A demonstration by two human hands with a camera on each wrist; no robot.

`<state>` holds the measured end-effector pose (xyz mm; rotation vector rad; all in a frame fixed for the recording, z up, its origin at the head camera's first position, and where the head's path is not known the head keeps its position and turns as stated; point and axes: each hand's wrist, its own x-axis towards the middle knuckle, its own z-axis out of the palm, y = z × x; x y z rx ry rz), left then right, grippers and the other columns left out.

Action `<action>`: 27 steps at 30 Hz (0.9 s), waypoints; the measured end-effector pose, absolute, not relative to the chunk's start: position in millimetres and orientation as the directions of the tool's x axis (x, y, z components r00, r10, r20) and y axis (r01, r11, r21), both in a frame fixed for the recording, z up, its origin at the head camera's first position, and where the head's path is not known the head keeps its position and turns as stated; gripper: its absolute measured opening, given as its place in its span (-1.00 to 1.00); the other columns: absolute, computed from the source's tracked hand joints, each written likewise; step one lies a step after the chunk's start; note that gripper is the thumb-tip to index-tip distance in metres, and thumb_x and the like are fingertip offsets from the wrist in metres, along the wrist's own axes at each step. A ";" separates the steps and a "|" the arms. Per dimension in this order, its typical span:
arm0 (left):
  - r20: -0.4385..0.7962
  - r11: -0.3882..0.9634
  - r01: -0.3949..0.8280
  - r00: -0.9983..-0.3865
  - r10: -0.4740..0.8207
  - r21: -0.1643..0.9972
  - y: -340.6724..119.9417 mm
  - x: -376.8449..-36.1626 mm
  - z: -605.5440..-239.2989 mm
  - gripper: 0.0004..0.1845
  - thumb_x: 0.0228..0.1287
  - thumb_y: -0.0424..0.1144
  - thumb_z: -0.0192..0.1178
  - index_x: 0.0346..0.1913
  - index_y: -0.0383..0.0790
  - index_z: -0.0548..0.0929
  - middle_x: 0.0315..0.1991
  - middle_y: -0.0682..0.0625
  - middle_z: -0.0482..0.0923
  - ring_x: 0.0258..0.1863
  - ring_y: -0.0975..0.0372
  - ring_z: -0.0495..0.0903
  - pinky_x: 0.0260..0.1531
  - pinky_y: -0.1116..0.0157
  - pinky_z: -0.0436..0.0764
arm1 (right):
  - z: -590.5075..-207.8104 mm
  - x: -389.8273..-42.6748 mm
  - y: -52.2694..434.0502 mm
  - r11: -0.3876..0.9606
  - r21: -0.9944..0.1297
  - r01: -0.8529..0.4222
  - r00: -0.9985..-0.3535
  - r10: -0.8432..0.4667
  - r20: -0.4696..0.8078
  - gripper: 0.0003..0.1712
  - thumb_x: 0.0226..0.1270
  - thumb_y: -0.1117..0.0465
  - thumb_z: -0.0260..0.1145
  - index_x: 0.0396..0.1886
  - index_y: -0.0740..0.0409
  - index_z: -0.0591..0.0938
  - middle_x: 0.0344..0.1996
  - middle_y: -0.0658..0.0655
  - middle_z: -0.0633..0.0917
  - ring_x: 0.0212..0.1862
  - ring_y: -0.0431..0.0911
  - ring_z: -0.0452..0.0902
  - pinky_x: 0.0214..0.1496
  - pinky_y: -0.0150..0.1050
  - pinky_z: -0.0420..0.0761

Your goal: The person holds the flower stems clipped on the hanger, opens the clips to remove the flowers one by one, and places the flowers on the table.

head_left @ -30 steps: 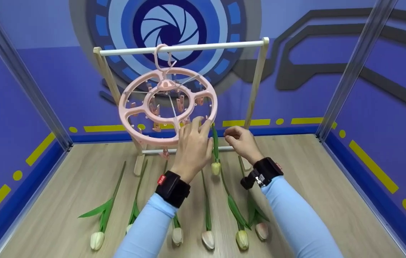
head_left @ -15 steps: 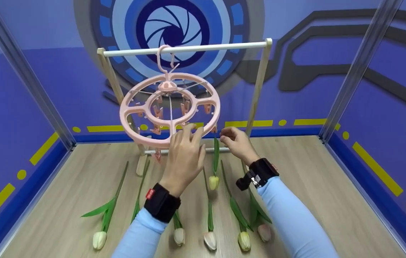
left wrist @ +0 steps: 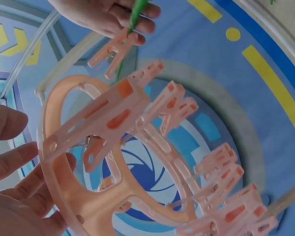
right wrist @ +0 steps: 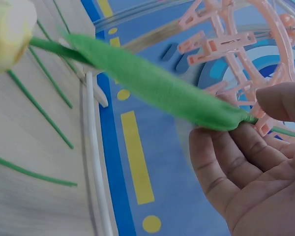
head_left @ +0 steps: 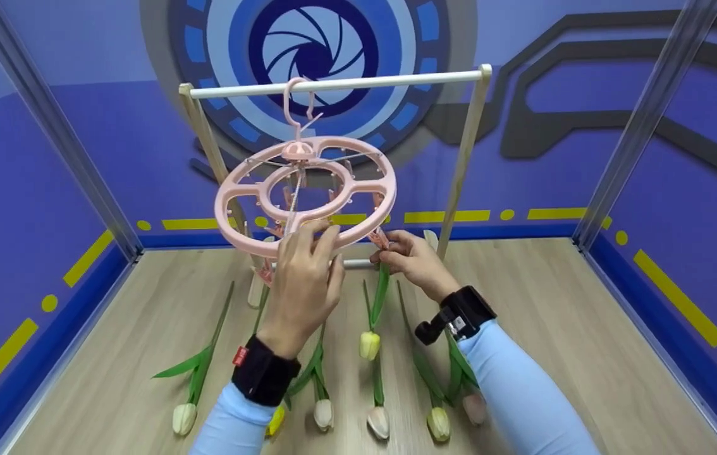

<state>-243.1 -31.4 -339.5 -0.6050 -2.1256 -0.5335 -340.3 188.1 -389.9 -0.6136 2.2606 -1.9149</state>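
Note:
A pink round clip hanger hangs by its hook from a white rod. My left hand rests straight fingers on its front rim; the left wrist view shows the left hand beside the ring. My right hand pinches the top of a tulip stem at a pink clip under the rim. The tulip hangs head down, its yellow bud above the floor. In the right wrist view my right hand holds the green leaf, the bud at upper left.
The rod sits on a wooden rack on a wood floor. Several tulips lie on the floor in front, among them ones with buds at left and middle. Blue walls and metal corner posts close in the space.
My left hand slid left along the hanger's rim. My right hand closed in on the stem top at the clip. The tulip now hangs lower and the ring sits more level.

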 end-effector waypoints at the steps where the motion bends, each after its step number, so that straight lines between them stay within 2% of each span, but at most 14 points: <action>1: 0.821 0.792 0.590 -0.523 0.227 0.158 -33.2 -243.0 -339.4 -0.59 0.34 -0.37 0.30 0.22 -0.36 0.60 0.16 -0.25 0.54 0.19 -0.10 0.51 0.31 -0.08 0.38 | -389.9 -339.2 188.7 0.107 -0.967 -0.231 -0.907 -0.382 0.175 -0.58 0.54 0.33 0.22 0.30 0.39 0.48 -0.09 0.28 0.77 0.01 0.15 0.70 -0.08 -0.25 0.65; 5: 0.836 0.791 0.591 -0.505 0.212 0.157 -41.0 -242.9 -339.5 -0.60 0.33 -0.39 0.31 0.21 -0.36 0.62 0.16 -0.25 0.55 0.25 -0.12 0.49 0.31 -0.11 0.35 | -391.4 -334.7 192.4 0.078 -0.966 -0.247 -0.898 -0.394 0.198 -0.64 0.51 0.37 0.23 0.22 0.43 0.52 -0.15 0.26 0.77 -0.15 -0.07 0.70 -0.13 -0.26 0.67; 8: 0.842 0.798 0.582 -0.501 0.200 0.157 -46.7 -243.2 -340.8 -0.60 0.32 -0.41 0.33 0.21 -0.36 0.62 0.15 -0.26 0.55 0.25 -0.14 0.48 0.32 -0.12 0.34 | -393.4 -330.9 195.4 0.068 -0.963 -0.261 -0.891 -0.400 0.214 -0.67 0.51 0.37 0.24 0.18 0.44 0.53 -0.15 0.28 0.76 -0.20 -0.15 0.67 -0.14 -0.25 0.68; 12: 0.833 0.817 0.551 -0.523 0.180 0.170 -52.5 -242.6 -343.8 -0.59 0.31 -0.40 0.36 0.21 -0.38 0.63 0.13 -0.28 0.55 0.24 -0.16 0.47 0.35 -0.13 0.32 | -394.4 -322.9 198.2 0.064 -0.959 -0.276 -0.884 -0.409 0.227 -0.69 0.51 0.36 0.26 0.14 0.43 0.53 -0.14 0.35 0.75 -0.24 -0.16 0.65 -0.14 -0.24 0.68; 18: 0.821 0.826 0.525 -0.552 0.147 0.205 -58.2 -244.1 -349.1 -0.59 0.31 -0.40 0.35 0.20 -0.40 0.63 0.10 -0.29 0.54 0.23 -0.19 0.46 0.35 -0.15 0.30 | -394.3 -312.5 198.6 0.031 -0.962 -0.270 -0.885 -0.402 0.235 -0.75 0.48 0.40 0.27 0.06 0.42 0.51 -0.21 0.29 0.74 -0.30 -0.15 0.61 -0.22 -0.32 0.65; 24: 0.846 0.845 0.509 -0.513 0.146 0.163 -57.4 -244.5 -355.1 -0.61 0.27 -0.42 0.36 0.15 -0.39 0.64 0.09 -0.28 0.53 0.21 -0.19 0.47 0.31 -0.16 0.33 | -394.4 -305.0 198.3 -0.006 -0.969 -0.247 -0.882 -0.414 0.228 -0.77 0.47 0.43 0.26 0.03 0.44 0.48 -0.23 0.27 0.74 -0.30 -0.15 0.62 -0.22 -0.30 0.66; 27: 0.868 0.845 0.519 -0.470 0.160 0.126 -51.4 -240.7 -358.2 -0.58 0.23 -0.44 0.36 0.16 -0.40 0.64 0.12 -0.29 0.52 0.22 -0.17 0.46 0.32 -0.19 0.32 | -394.6 -303.0 198.4 -0.008 -0.971 -0.238 -0.882 -0.416 0.220 -0.79 0.47 0.42 0.27 -0.01 0.42 0.48 -0.22 0.29 0.75 -0.29 -0.14 0.64 -0.20 -0.27 0.68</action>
